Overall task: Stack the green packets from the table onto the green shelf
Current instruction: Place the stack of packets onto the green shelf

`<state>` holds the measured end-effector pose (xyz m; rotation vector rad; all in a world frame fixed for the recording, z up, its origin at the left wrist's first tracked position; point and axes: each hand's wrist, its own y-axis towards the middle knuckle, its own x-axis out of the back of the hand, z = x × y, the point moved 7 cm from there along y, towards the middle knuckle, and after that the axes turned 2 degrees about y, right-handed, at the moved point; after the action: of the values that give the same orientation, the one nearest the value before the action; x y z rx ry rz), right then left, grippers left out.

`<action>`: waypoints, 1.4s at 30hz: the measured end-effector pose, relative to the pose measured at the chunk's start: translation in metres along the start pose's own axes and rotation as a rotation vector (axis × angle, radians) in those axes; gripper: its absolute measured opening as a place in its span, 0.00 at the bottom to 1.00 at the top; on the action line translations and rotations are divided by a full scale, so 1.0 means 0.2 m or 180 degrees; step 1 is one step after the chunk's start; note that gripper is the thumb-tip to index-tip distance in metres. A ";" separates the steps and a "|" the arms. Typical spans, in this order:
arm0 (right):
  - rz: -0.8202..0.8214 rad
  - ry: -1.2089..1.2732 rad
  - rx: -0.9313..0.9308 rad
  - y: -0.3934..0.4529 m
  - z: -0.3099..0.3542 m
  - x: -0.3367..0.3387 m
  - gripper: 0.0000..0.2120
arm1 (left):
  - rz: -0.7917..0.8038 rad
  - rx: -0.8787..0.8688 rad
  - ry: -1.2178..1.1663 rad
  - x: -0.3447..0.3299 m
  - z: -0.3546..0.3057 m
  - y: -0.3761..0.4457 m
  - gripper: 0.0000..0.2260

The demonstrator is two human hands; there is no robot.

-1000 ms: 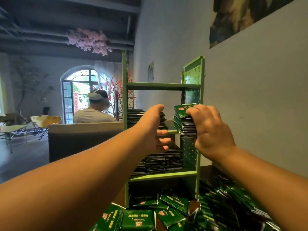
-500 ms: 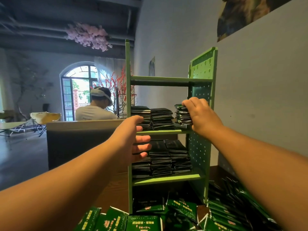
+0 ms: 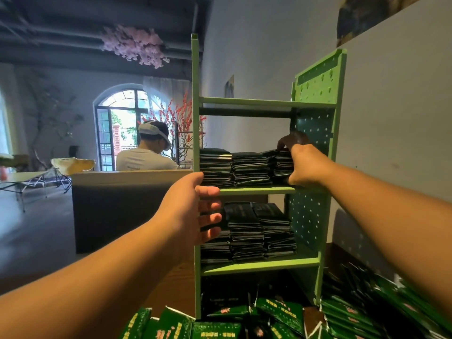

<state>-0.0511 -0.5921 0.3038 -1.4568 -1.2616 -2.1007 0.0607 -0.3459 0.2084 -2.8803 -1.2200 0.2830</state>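
On the middle shelf (image 3: 256,190), right hand (image 3: 304,167) pinches the 3rd packet stack (image 3: 281,165) top and bottom; left hand (image 3: 193,211), fingers spread, empty, steadies the post; I'd seat it flush, then release.

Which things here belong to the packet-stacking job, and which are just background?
Job:
green shelf
stack under the right hand
right hand
left hand
loose packets on the table

Background:
seated person
grey counter
arched window
pink ceiling blossoms

dim interior | daylight from arched window (image 3: 122,113) | packet stacks perhaps underexposed | edges bowed
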 end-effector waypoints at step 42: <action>0.0301 0.1531 -0.0961 0.10 0.07 0.18 0.21 | 0.0368 -0.4264 0.5903 -0.71 0.03 0.05 0.30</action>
<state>-0.0453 -0.5836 0.3461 -0.9885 -0.7074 -2.4509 -0.0303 -0.4552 0.2263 -1.6829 -0.6027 -3.0747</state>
